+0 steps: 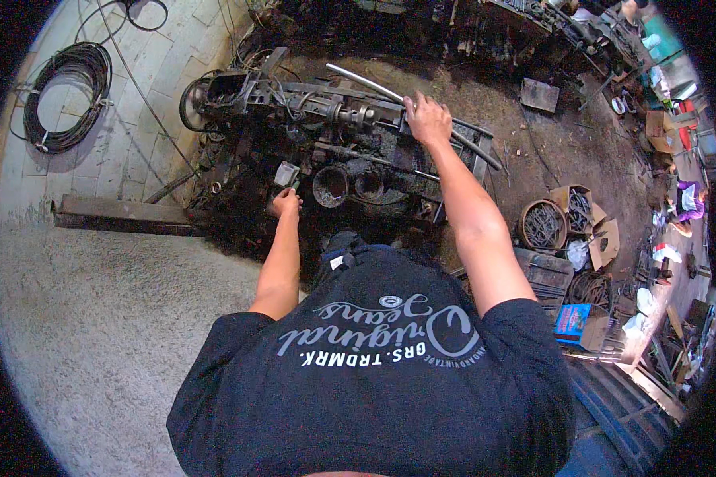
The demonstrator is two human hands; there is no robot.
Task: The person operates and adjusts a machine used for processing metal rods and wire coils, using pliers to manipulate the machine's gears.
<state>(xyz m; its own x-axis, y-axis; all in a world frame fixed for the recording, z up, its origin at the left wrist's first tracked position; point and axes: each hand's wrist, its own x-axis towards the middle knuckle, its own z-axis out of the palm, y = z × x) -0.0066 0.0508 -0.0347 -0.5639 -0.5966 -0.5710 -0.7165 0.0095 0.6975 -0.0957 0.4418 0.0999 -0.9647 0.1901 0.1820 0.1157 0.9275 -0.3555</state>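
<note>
A dark, greasy machine (338,115) with shafts and round metal parts lies before me, beyond my torso. My right hand (428,121) is closed over a long metal rod (364,82). The rod's bright end points up and left; a darker length (477,149) shows past the hand, though the hand hides whether both are one piece. My left hand (285,203) is pinched just below a small pale box (286,173) at the machine's near left side. What its fingertips hold is too small to name. Two round, cup-like openings (331,186) sit between my arms.
A coil of black cable (68,97) lies on pale tiles at far left. A rusty steel beam (127,216) runs toward the machine. At right are a round container of metal pieces (543,223), cardboard boxes (605,242), a blue box (582,326) and a flat plate (539,95).
</note>
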